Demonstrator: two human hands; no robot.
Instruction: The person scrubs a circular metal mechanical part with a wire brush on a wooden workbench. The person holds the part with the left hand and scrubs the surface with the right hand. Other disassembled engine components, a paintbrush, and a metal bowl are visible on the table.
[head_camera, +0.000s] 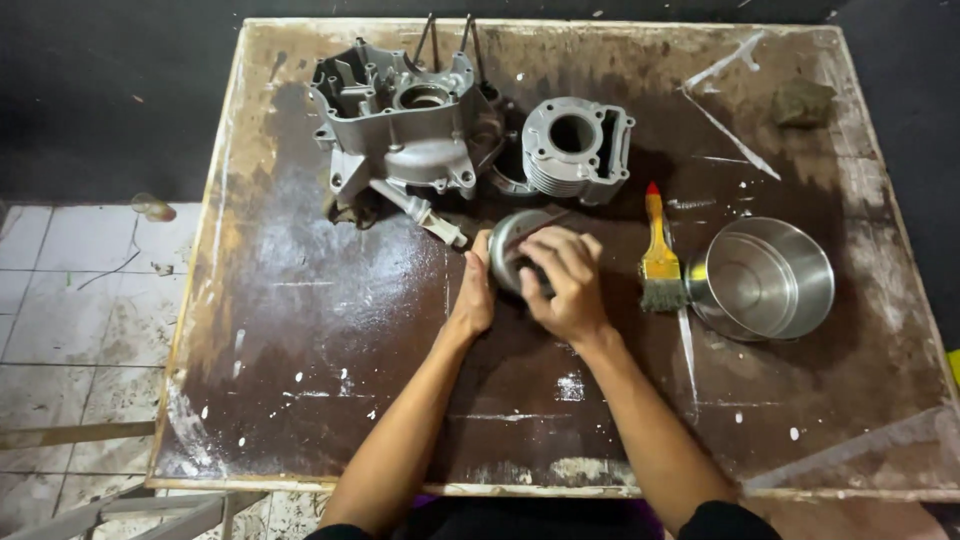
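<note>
At centre of the counter (300, 330): round grey metal engine part (512, 248), held between both hands. Left hand (473, 295) cups its left edge; right hand (560, 280) curls closed over its top and front. Step in hand, by judgement: gripping and working the part. Nearby: crankcase (400, 120), finned cylinder (575, 148), yellow-handled brush (658, 250), steel pot (765, 278). Next move likely calls for a firm two-handed hold.

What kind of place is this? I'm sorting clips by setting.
Probably a small engine repair workshop: a grey engine crankcase and a finned cylinder sit on a stained worktable, beside a paintbrush and metal pot.
</note>
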